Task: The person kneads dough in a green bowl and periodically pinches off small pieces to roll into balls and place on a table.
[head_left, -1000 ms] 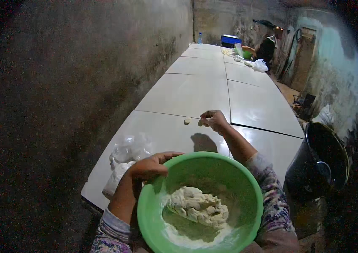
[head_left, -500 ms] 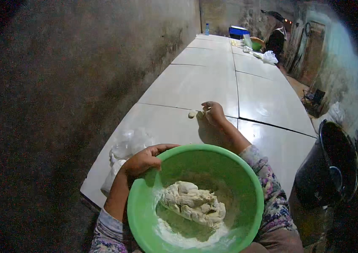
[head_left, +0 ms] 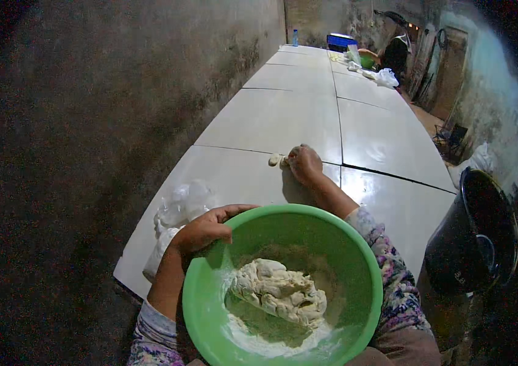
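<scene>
A green basin (head_left: 194, 305) rests at my lap, holding a large lump of pale dough (head_left: 280, 290) with loose white flour around it. My left hand (head_left: 201, 232) is closed on the basin's upper left rim, thumb inside. Beyond the basin my right hand (head_left: 305, 163) is down at the white table (head_left: 253, 122), fingers bent and pinched at a small dough piece (head_left: 284, 162) that they partly cover. Just left of it lies another small dough piece (head_left: 274, 160).
Clear plastic bags (head_left: 185, 204), one with white contents, lie left of the basin. A black bucket (head_left: 463, 244) stands at the right. At the table's far end are a blue crate (head_left: 340, 43), a bottle (head_left: 295, 38), plastic bags (head_left: 387, 77) and a person (head_left: 396, 52) beside another green basin.
My right hand has moved slightly left and down to the tabletop, bringing a second small dough piece beside the first. My left hand stays on the basin's rim.
</scene>
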A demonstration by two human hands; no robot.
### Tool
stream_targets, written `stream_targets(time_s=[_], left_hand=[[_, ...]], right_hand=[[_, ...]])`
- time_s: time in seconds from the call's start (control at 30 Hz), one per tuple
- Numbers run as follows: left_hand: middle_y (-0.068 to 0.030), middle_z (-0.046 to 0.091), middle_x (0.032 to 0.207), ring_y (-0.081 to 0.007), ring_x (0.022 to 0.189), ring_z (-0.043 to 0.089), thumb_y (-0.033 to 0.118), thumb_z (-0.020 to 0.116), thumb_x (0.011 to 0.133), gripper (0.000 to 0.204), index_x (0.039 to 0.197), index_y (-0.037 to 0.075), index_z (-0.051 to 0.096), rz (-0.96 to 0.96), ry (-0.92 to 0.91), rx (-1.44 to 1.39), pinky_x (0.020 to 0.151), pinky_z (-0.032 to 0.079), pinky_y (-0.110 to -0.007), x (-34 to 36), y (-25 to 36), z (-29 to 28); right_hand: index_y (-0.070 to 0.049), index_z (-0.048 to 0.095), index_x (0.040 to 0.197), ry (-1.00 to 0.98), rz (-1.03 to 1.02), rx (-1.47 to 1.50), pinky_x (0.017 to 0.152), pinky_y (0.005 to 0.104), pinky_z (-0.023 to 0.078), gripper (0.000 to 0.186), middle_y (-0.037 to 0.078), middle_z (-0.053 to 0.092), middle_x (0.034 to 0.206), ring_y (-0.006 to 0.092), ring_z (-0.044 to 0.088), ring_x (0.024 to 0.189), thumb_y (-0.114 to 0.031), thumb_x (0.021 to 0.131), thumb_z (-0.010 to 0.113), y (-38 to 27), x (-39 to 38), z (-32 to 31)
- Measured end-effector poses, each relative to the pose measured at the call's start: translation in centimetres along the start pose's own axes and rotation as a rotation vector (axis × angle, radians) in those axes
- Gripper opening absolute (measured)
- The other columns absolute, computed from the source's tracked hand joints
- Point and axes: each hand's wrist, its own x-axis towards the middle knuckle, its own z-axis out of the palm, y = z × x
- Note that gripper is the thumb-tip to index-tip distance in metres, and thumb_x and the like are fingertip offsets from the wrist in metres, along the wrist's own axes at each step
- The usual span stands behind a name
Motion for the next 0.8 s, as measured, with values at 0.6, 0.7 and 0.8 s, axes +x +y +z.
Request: stream_targets(time_s=[0.6,0.7,0.8], left_hand=[[-0.0114,0.051,0.123,-0.0190,0.109,0.052,0.002,0.057,0.073,0.060,0.130,0.000,0.040,0.030,-0.067,0.012,0.096,0.040,-0.031,0.3,-0.4,-0.4],[-0.0113,0.051,0.123,-0.0188,0.109,0.052,0.003,0.058,0.076,0.058,0.130,0.000,0.040,0.005,-0.021,-0.003,0.095,0.040,-0.031,0.2,-0.1,0.1],[-0.0114,0.052,0.122,-0.0190,0.109,0.052,0.001,0.058,0.074,0.058,0.130,0.000,0.041,-0.005,-0.017,-0.004,0.095,0.041,-0.031,0.2,0.2,0.6]], right_hand=[[-0.011,0.068,0.083,0.007,-0.083,-0.102,0.077,0.0425,0.046,0.017,0.014,0.059,0.090,0.0329,0.056,0.089,-0.022,0.077,0.058,0.4,-0.7,-0.3],[-0.013,0.068,0.085,0.130,-0.152,-0.029,0.078,0.0419,0.046,0.015,0.012,0.059,0.090,0.0315,0.057,0.088,-0.020,0.077,0.058,0.3,-0.9,-0.7],[-0.015,0.069,0.085,0.135,-0.290,-0.131,0.079,0.0411,0.046,0.014,0.010,0.060,0.090,0.0299,0.057,0.089,-0.018,0.076,0.057,0.7,-1.1,-1.2]])
